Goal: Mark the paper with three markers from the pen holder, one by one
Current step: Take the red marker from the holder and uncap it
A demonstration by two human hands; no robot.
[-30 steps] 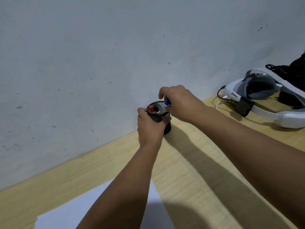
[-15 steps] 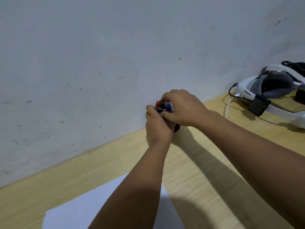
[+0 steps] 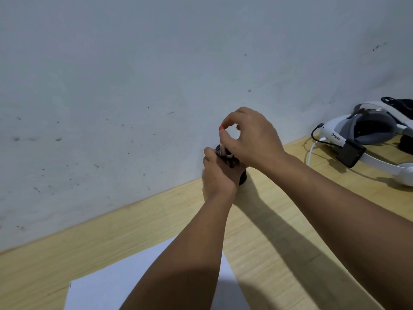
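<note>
White paper (image 3: 116, 285) lies nearest on the wooden table (image 3: 268, 242), at the bottom edge, blank where visible, partly under the left forearm. Both forearms reach over it toward the wall (image 3: 156, 74).

Left hand (image 3: 220, 173) is wrapped around the black pen holder (image 3: 242, 179), fingers closed on its body; the holder stands on the table right against the wall, mostly hidden by the hand, only its dark lower side and a bit of mesh rim showing.

Right hand (image 3: 252, 139) is above the holder, thumb and forefinger pinched on a red-capped marker (image 3: 222, 139). Marker is roughly upright, cap end up, lower end at the holder's rim, so partway out. Other fingers curled. Any other markers inside: cannot tell, hidden.

Far right on the table, well apart from the holder: white and grey headset (image 3: 366, 135) with a cable (image 3: 311, 151) and a black box (image 3: 349, 154) clipped to its strap.
</note>
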